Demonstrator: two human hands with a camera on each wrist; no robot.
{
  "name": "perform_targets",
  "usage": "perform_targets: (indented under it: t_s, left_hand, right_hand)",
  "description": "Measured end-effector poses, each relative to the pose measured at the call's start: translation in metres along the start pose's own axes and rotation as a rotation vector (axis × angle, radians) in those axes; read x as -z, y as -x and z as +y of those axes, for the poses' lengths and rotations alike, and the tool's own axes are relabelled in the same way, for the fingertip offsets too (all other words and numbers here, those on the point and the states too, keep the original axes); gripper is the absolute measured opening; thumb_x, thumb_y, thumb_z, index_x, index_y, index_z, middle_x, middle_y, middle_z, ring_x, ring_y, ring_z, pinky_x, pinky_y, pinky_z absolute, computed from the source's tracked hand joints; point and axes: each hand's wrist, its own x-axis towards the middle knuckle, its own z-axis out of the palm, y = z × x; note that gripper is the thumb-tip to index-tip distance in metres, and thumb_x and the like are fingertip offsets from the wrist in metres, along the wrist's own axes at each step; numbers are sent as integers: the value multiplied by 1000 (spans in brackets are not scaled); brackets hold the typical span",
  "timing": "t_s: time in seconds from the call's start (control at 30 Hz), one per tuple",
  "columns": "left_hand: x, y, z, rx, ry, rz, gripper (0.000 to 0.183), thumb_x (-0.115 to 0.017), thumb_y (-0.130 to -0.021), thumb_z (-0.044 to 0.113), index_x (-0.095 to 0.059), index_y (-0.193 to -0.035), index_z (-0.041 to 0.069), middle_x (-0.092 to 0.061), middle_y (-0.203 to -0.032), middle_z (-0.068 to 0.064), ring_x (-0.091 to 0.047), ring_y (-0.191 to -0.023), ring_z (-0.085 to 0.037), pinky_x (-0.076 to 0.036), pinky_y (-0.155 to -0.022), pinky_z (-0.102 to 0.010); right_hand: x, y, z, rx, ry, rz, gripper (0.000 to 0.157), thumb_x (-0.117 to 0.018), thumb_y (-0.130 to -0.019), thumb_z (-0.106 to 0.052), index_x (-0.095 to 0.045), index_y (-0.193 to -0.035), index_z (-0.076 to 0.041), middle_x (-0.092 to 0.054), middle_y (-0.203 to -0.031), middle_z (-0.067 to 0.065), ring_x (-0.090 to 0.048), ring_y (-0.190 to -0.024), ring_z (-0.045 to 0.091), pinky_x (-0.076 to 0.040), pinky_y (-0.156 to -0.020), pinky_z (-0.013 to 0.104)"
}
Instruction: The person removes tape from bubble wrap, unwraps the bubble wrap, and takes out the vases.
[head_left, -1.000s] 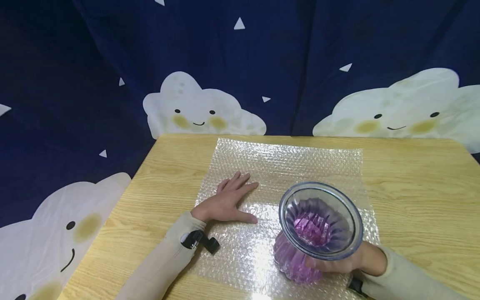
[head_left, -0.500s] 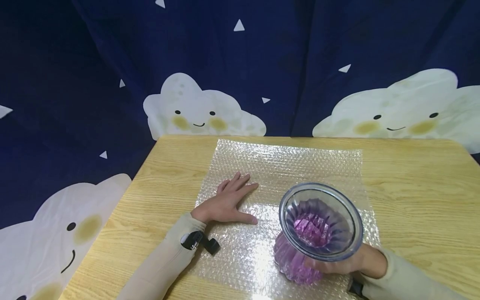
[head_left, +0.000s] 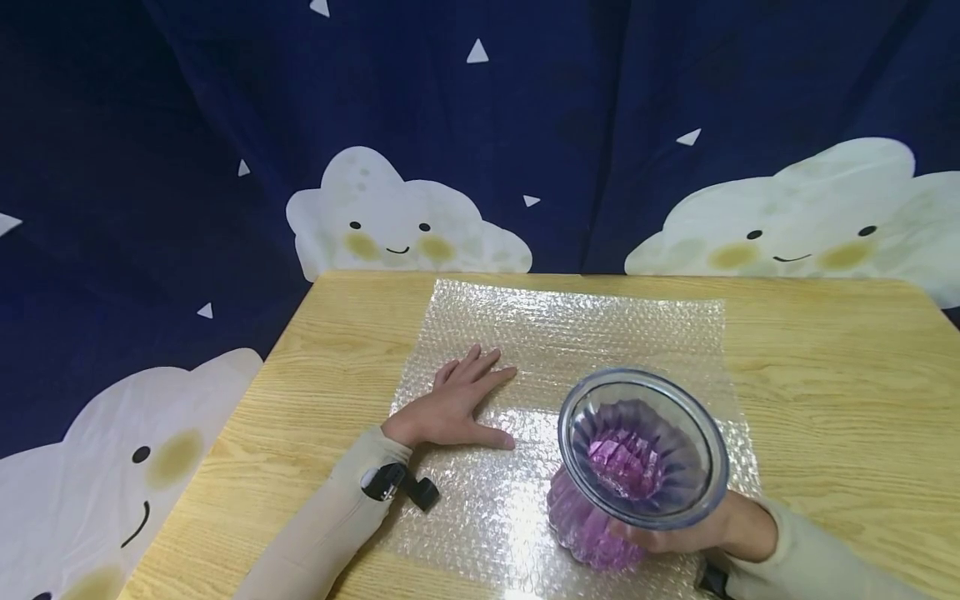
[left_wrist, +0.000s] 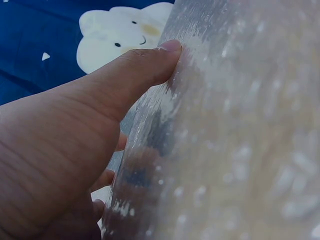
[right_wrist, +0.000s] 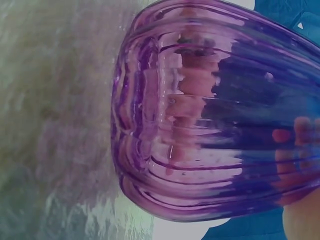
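Note:
A purple fluted glass vase with a wide, clear bluish rim is over the near right part of a bubble wrap sheet. My right hand grips it below the rim, partly hidden behind the glass. In the right wrist view the ribbed vase fills the middle, and fingers show through it. Whether its base touches the wrap, I cannot tell. Farther left, my left hand rests on the wrap with its fingers spread. The left wrist view shows its thumb stretched out over the bubble wrap.
The sheet lies flat on a light wooden table, whose bare wood shows on both sides. A dark blue curtain with smiling clouds hangs behind the table and along its left. Black wrist straps sit over the beige sleeves.
The vase's rim has shifted very slightly toward the near edge, with my right hand still gripping it. My left hand stays in place on the bubble wrap.

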Motion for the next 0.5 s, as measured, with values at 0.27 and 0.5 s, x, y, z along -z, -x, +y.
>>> perform_targets:
  t_s: [0.27,0.5]
  left_hand:
    - [1,1,1,-2,13,1,103,-76,-83,65,-27,-165,26,-3,-177,-10,7,-164,-37,2,-130,-66]
    - [1,1,2,-4,10,0,103,-76,-83,65,-26,-165,27,-3,-177,-10,7,-164,-36,1,-130,-65]
  right_hand:
    - [1,0,1,-3,25,0,79,-72,-82,2,-31,-147,20,-51,-154,13,-51,-144,19,-41,-122,28]
    - [2,1,2,21,51,8,80,-70,-84,1,-27,-150,18,-49,-156,13,-49,-146,18,-40,-122,27]
